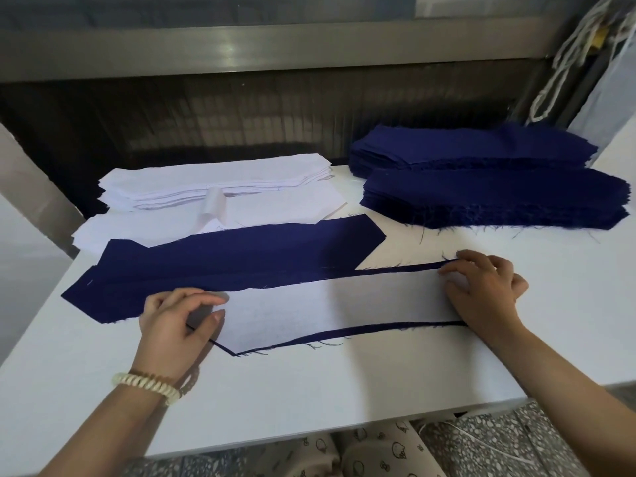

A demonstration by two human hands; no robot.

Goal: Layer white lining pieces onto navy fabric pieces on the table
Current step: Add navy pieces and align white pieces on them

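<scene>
A white lining piece (330, 308) lies flat on a navy fabric piece (375, 328) near the table's front, with a thin navy border showing along its edges. My left hand (175, 325) holds the lining's left end, thumb and fingers pinching it. My right hand (481, 290) rests on the right end, fingers spread and bent, fingertips on the cloth. Behind this pair lies a bare navy piece (223, 259), long and angled at both ends.
Two stacks of white lining (206, 187) sit at the back left. Two stacks of navy pieces (488, 187) sit at the back right. The white table (309, 407) ends close to my body. Cords hang at the upper right (578, 49).
</scene>
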